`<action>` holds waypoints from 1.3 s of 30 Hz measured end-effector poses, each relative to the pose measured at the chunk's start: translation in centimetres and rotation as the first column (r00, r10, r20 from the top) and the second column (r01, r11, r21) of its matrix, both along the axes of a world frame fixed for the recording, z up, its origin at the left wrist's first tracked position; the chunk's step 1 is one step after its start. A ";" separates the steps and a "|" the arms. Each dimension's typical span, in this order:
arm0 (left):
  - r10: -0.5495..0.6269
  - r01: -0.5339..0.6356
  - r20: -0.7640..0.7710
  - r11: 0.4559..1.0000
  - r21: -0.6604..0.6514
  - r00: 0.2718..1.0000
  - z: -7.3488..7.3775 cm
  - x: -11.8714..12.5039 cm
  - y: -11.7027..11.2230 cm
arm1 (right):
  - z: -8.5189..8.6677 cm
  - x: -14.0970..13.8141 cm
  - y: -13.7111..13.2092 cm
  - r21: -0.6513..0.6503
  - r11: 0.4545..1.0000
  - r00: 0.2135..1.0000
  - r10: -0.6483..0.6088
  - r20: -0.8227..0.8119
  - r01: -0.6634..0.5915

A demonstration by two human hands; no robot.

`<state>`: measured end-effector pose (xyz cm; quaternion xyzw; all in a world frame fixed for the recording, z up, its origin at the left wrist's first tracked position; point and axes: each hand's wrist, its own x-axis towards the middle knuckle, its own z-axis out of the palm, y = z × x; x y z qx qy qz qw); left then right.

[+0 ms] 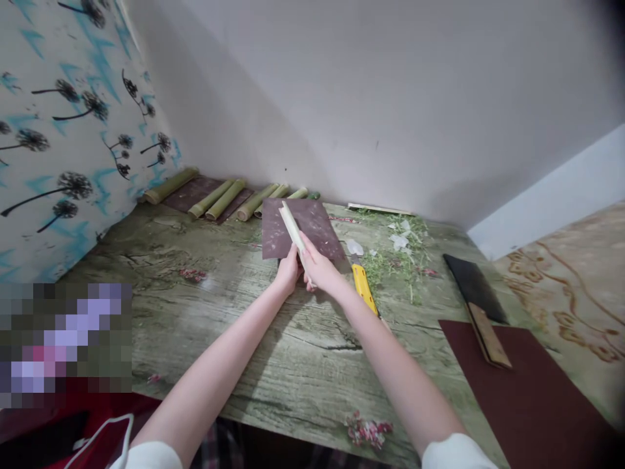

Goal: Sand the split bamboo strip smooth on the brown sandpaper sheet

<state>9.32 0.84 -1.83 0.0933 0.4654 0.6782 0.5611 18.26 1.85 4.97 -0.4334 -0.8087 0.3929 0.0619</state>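
Bare forearms stretch over the desk (244, 339) — left hand (289, 270) and right hand (319, 267), each grip clamped on one pale strip (291, 225) pressed to sandpaper (319, 225). Green bamboo pieces (219, 198) behind lie whole, seemingly unworked.

Pale smooth bamboo strip (293, 229) over a matt, rough sandpaper sheet (319, 228).

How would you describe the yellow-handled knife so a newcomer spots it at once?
On the wood-print table, find the brown sheet near the back wall, where the right hand grips a pale strip. Just right of that hand lies the knife; its bright yellow handle sets it apart from the dark cleaver farther right.
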 end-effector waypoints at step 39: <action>0.064 -0.074 0.105 0.993 0.094 0.992 0.6 -0.3 0.4 | 2.6 1.0 -1.9 0.327 0.937 0.939 0.001 0.344 -0.120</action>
